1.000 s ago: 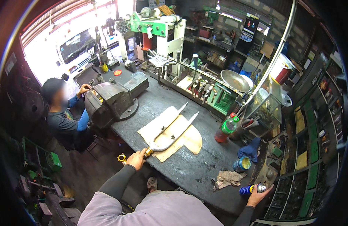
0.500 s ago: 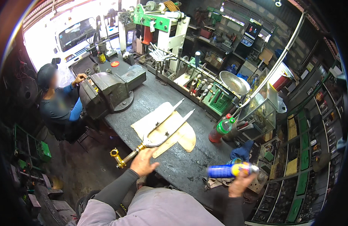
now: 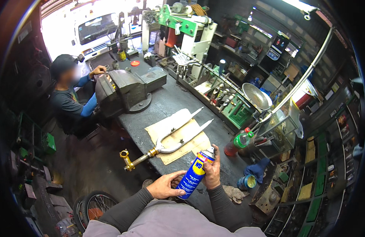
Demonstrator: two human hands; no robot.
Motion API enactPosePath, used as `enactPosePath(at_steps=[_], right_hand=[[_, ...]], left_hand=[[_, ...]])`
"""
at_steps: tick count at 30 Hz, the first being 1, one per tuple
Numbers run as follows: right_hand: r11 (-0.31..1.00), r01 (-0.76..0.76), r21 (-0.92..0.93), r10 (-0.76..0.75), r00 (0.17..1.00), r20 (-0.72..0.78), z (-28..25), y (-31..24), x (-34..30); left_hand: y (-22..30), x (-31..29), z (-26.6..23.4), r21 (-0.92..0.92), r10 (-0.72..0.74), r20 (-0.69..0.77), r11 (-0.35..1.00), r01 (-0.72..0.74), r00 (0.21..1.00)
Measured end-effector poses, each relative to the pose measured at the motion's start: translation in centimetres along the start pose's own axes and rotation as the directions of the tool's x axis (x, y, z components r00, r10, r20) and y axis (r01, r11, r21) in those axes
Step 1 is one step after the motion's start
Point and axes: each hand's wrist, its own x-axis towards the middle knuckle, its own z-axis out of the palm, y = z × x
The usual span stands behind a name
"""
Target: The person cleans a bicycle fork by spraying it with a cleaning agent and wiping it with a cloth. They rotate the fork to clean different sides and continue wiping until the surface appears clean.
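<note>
A blue and yellow spray can [image 3: 192,177] is held tilted in front of my body, its nozzle end up and to the right. My right hand [image 3: 212,170] grips it near the top, with the thumb across its front. Around its lower end my left hand [image 3: 166,185] is closed, thumb in front and fingers partly hidden behind. Beyond the hands, a silver bicycle fork [image 3: 181,143] lies on a piece of tan cardboard [image 3: 198,140]. Its steerer, with a gold stem [image 3: 127,161] on the end, sticks out past the bench's left edge.
A big vise [image 3: 125,89] is fixed to the dark bench [image 3: 170,94], with a co-worker [image 3: 67,94] beside it. To the right are a red-filled bottle with a green cap [image 3: 239,142], an open tin [image 3: 247,181], and a rag [image 3: 234,193]. A bicycle wheel [image 3: 97,205] stands low at left.
My right hand has brought the spray can leftward from the bench's right side to in front of me. My left hand has left the fork's side and taken hold of the can's lower end.
</note>
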Motion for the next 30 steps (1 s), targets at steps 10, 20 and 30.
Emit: enactPosePath(at_steps=[10, 20, 30], right_hand=[[0.956, -0.175, 0.234, 0.131, 0.973, 0.191, 2.4, 0.7, 2.8], [1.000, -0.020, -0.013, 0.015, 0.959, -0.282, -2.2, 1.9, 5.2], [0.865, -0.193, -0.463, 0.063, 0.958, -0.281, -2.0, 0.6, 2.6]], left_hand=[[-4.1, -0.5, -0.9, -0.646, 0.103, 0.147, 0.763, 0.017, 0.984], [-7.2, -4.2, -7.3, -0.342, -0.110, -0.361, 0.939, -0.022, 0.926], [-19.8, -22.5, -15.0, -0.029, -0.295, -0.849, 0.855, 0.518, 0.438]])
